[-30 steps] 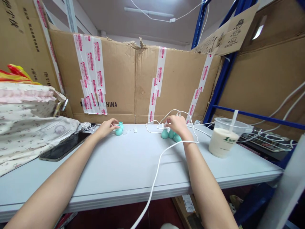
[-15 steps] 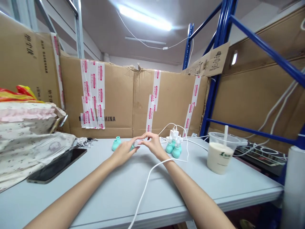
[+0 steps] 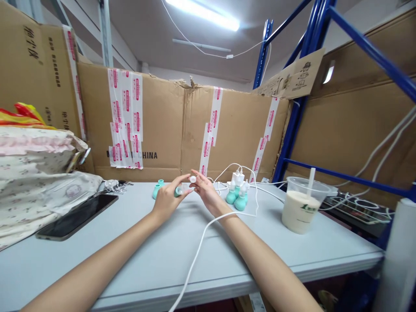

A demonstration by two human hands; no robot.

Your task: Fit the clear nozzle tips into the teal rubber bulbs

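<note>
My left hand [image 3: 168, 197] is closed around a teal squeeze bulb [image 3: 177, 191] with a clear plastic part [image 3: 184, 188] on its end, pointing right. Close by, my right hand [image 3: 205, 189] is turned partly palm up, its thumb and fingertips pinching a small white translucent round cap-like piece [image 3: 193, 179]. Whether that piece touches the clear part I cannot tell. Two teal bulbs without tips [image 3: 156, 190] stand behind my left hand, partly hidden. Several teal bulbs with clear nozzle tips [image 3: 240, 202] stand grouped to the right of my right hand.
A white cable [image 3: 199, 249] runs across my right wrist to a white charger plug [image 3: 238, 178]. At right stands a milky drink cup with a straw [image 3: 300, 212]. A black phone [image 3: 78, 216] and a floral cloth bag [image 3: 35, 186] lie left. Cardboard [image 3: 165, 125] walls the table's back.
My right hand has rolled more palm up, and the white round piece now shows at its fingertips. More of the clear part shows in my left hand. The view has tilted slightly down.
</note>
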